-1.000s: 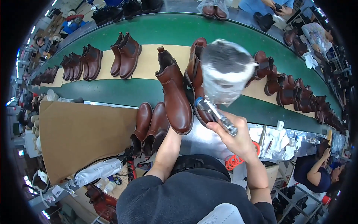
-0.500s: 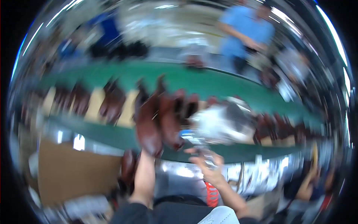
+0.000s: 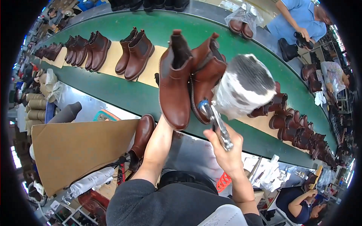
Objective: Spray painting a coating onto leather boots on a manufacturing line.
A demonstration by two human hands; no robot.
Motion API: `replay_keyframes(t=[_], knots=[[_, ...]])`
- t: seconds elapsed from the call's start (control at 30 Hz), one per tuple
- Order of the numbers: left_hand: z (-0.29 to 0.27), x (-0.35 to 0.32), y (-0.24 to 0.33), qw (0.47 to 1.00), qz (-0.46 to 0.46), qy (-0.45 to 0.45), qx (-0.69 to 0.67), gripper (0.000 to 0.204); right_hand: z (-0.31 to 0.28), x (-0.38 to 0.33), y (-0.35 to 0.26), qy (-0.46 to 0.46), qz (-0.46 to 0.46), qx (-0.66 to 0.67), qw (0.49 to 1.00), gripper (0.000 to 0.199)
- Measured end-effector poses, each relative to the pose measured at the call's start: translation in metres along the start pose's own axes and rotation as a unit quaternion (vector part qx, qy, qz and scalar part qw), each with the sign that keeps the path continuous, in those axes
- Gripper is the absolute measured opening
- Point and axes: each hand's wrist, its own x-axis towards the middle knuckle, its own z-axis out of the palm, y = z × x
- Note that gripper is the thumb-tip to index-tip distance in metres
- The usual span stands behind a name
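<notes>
Belt: Green belt (image 3: 124,90) crosses a crowded shoe workshop, tan paper (image 3: 152,73) lying beneath its pairs of brown boots (image 3: 135,56).
Held pair: Two boots (image 3: 175,98) stand side by side before the person, openings up, toes toward the body, over the belt's near edge.
Change: Cup (image 3: 241,98) covers less of the right-side boot (image 3: 205,83) than a second ago, which appears to leave more leather open to the gun (image 3: 221,130).
Right hand: Closed around the gun's grip, the right hand (image 3: 229,148) has its thumb jutting aside; the blue-ringed nozzle (image 3: 203,105) overlaps that boot's toe, contact unclear, no spray visible.
Left hand: Hidden behind the pair, its grip cannot be told; the left forearm (image 3: 156,145) runs up beneath the boots and seems to bear them.
Counter: Bare metal counter (image 3: 188,148) shines below, cardboard (image 3: 83,150) to the left, one loose boot (image 3: 143,133) beside the forearm, an orange hose (image 3: 223,182) under the right wrist.
Room: Across the belt, a worker in blue (image 3: 301,22) handles dark footwear near bagged shoes (image 3: 241,28); another in a dark top (image 3: 292,199) sits at lower right.
</notes>
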Motion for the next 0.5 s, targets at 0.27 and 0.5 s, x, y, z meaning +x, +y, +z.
replay_keyframes(t=[0.27, 0.5], knots=[[0.021, 0.015, 0.046, 1.000, -0.018, -0.006, -0.024, 0.039, 0.017, 0.017, 0.030, 0.147, -0.037, 0.039, 0.988, 0.020], [-0.058, 0.072, 0.081, 0.965, -0.188, -0.047, 0.175, 0.047, -0.017, -0.046, 0.100, 0.159, 0.109, 0.100, 0.976, 0.018]])
